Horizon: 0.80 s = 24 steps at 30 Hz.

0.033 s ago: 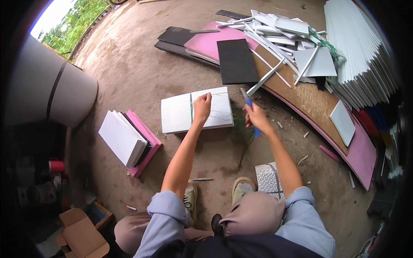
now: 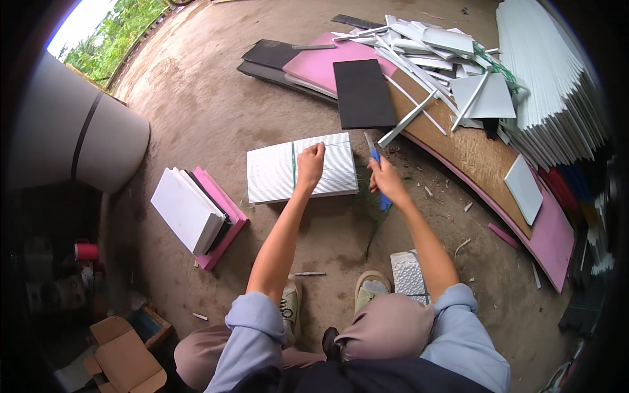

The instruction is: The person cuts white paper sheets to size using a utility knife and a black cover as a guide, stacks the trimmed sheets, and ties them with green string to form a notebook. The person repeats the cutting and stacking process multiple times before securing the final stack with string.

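A stack of white ribbed sheets [image 2: 270, 171] lies on the floor in front of me, with green string [image 2: 293, 171] across its top. Over its middle, just right of the string, my left hand [image 2: 310, 164] is closed in a fist; what it may hold is hidden. Thin dark lines, perhaps more string, cross the stack's right part. Off its right end, my right hand [image 2: 388, 182] grips a knife with a blue handle [image 2: 375, 156], its blade pointing away from me. Loose green string [image 2: 371, 232] trails on the floor below that hand.
A bundle of white, black and pink sheets [image 2: 187, 208] lies to the left. Far right are a black sheet [image 2: 363, 95], a brown board [image 2: 472, 147], white offcuts [image 2: 426, 46] and a tall white stack [image 2: 544, 72]. A thin tool [image 2: 309, 274] lies by my feet.
My right hand has shifted slightly left with the knife, which now stands a little straighter. My left hand stays over the white stack.
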Tool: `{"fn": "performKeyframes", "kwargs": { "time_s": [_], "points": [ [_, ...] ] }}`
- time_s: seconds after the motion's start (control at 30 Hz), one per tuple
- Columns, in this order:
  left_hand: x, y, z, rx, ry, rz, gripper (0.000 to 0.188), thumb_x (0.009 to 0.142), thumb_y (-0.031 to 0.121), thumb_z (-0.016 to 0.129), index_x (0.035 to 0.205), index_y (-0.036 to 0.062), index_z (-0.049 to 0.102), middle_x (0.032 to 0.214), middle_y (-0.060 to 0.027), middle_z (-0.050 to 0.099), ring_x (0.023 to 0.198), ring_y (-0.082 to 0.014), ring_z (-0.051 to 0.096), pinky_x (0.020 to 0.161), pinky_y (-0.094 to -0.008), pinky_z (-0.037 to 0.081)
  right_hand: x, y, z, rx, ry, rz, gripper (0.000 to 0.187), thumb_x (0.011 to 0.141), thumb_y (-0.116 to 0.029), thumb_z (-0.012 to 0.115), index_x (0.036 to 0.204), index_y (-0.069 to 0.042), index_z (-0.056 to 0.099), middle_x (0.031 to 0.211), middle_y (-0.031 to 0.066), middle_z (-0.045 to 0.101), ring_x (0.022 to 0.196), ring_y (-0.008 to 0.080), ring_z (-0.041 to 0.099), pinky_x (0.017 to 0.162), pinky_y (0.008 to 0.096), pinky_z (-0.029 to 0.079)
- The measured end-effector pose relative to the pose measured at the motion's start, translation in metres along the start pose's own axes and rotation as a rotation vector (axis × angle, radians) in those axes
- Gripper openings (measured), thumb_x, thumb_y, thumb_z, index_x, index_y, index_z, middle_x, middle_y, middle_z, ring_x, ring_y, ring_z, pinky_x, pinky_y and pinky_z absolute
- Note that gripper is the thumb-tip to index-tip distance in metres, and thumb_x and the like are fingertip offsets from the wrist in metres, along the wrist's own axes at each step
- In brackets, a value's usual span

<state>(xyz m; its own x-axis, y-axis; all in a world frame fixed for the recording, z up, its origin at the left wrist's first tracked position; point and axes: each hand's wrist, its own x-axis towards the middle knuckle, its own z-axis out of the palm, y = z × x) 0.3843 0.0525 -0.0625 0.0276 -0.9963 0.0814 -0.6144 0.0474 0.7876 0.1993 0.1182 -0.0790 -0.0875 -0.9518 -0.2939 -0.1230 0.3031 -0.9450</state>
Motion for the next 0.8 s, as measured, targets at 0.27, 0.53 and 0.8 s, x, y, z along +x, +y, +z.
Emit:
{"fn": "performKeyframes", "kwargs": {
  "time_s": [0.27, 0.53, 0.8],
  "points": [
    [-0.003, 0.008, 0.006, -0.194, -0.108, 0.125, 0.034, 0.089, 0.023, 0.045, 0.077, -0.0076, 0.052, 0.057, -0.0123, 0.047, 0.055, -0.0152, 0.040, 0.055, -0.0311, 0.037, 0.029, -0.009, 0.057, -0.642, 0.088, -0.050, 0.037, 0.090, -0.029, 0.033, 0.092, 0.003, 0.052, 0.080, 0.0277, 0.059, 0.081, 0.0429, 0.057, 0.073, 0.0489, 0.044],
    [-0.006, 0.025, 0.007, -0.320, -0.121, 0.191, 0.037, 0.091, 0.023, 0.044, 0.066, -0.0036, 0.042, 0.054, -0.0033, 0.035, 0.054, -0.0101, 0.031, 0.049, -0.0283, 0.030, 0.029, -0.006, 0.056, -0.648, 0.100, -0.034, 0.035, 0.089, -0.029, 0.036, 0.088, 0.002, 0.053, 0.081, 0.0258, 0.060, 0.082, 0.0426, 0.057, 0.074, 0.0501, 0.044],
    [0.028, 0.097, 0.006, -0.629, -0.346, 0.192, 0.040, 0.093, 0.028, 0.040, 0.063, 0.0019, 0.039, 0.058, 0.0018, 0.032, 0.056, -0.0063, 0.028, 0.049, -0.0238, 0.026, 0.040, 0.012, 0.004, 0.175, -0.020, 0.081, 0.030, 0.089, -0.033, 0.044, 0.081, -0.004, 0.047, 0.062, 0.0093, 0.056, 0.053, 0.0182, 0.056, 0.051, 0.0312, 0.046]
  ]
}}
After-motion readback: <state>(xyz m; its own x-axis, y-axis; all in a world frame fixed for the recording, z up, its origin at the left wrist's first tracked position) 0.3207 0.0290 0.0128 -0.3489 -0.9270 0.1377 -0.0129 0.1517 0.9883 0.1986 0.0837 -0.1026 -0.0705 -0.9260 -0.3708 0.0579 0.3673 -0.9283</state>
